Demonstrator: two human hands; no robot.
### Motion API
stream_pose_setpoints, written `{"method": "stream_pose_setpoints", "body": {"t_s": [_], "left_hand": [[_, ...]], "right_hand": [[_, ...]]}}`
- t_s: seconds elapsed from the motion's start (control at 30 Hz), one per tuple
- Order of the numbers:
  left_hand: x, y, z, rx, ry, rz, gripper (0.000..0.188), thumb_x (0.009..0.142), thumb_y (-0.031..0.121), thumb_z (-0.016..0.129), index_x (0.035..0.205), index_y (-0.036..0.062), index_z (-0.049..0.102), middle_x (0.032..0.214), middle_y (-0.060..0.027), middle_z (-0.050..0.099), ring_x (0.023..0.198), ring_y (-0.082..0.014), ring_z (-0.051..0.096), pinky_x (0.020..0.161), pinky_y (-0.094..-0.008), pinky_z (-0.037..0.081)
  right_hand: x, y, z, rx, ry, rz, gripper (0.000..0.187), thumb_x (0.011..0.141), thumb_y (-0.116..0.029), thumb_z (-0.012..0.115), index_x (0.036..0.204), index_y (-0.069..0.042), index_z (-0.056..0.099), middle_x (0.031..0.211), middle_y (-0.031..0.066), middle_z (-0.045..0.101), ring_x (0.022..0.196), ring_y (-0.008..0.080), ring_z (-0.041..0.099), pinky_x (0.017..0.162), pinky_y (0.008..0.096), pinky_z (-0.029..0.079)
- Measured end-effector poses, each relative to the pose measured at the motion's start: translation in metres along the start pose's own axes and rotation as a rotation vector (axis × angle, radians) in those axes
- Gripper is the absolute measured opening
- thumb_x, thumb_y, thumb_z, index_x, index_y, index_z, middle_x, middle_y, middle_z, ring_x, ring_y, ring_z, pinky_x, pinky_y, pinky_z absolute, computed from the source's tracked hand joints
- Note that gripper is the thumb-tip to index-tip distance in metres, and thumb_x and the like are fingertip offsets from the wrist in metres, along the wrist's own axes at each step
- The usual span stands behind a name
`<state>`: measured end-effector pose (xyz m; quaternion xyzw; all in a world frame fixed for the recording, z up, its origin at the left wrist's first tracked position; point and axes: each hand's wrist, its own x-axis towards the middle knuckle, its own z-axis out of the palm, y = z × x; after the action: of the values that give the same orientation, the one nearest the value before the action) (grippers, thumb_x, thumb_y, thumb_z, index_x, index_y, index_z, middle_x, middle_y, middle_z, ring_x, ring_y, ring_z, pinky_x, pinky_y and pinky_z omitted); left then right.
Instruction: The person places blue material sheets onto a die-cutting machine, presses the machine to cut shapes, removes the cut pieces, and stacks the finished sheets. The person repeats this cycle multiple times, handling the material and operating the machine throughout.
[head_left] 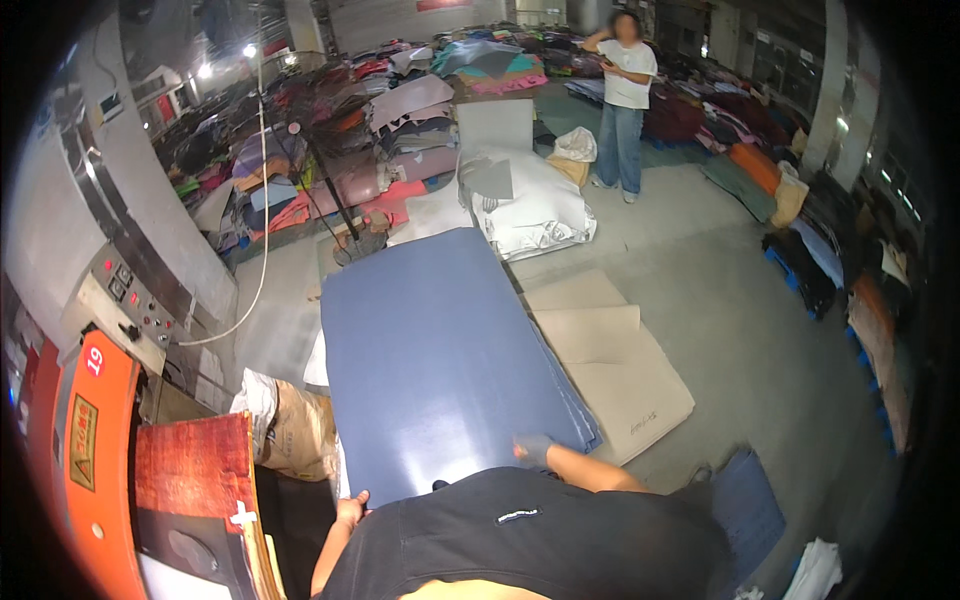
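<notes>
Glossy blue sheets (430, 340) touch left fingers (358, 497), right fingers (530, 449) blur; grips I cannot tell

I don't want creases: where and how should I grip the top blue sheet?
Probably at both near corners, coming from the near side. The top blue sheet is wide and lies flat, so two spread hands should limit sagging. The left hand is at the near-left corner; toward the near-right, layered edges show, so single out the top one.

Head-worn fisheye, facing forward and down, near blue sheets (425, 345)
</notes>
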<state>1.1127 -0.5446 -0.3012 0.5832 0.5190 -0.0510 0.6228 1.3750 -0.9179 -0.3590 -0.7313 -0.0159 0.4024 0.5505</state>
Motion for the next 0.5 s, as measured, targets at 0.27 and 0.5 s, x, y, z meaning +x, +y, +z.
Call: {"method": "stream_pose_setpoints", "body": {"t_s": [0.27, 0.5], "left_hand": [[0.022, -0.006, -0.002, 0.327, 0.128, -0.007, 0.048, 0.083, 0.023, 0.067, 0.114, -0.0114, 0.054, 0.11, -0.0206, 0.062, 0.098, -0.0309, 0.06, 0.085, -0.0391, 0.048], [0.049, -0.037, -0.002, -0.089, 0.023, -0.13, 0.047, 0.088, 0.03, 0.061, 0.112, -0.0102, 0.055, 0.102, -0.0204, 0.064, 0.09, -0.0307, 0.062, 0.078, -0.0403, 0.049]], "right_hand": [[0.001, -0.005, -0.06, 0.397, -0.324, -0.175, 0.02, 0.091, -0.028, 0.049, 0.101, -0.012, 0.055, 0.101, 0.0067, 0.059, 0.09, 0.0221, 0.057, 0.083, 0.039, 0.045], [-0.03, -0.085, -0.045, 0.956, -0.746, -0.146, 0.025, 0.091, -0.028, 0.05, 0.106, -0.01, 0.057, 0.105, 0.0082, 0.061, 0.094, 0.0232, 0.058, 0.087, 0.0393, 0.044]]}}
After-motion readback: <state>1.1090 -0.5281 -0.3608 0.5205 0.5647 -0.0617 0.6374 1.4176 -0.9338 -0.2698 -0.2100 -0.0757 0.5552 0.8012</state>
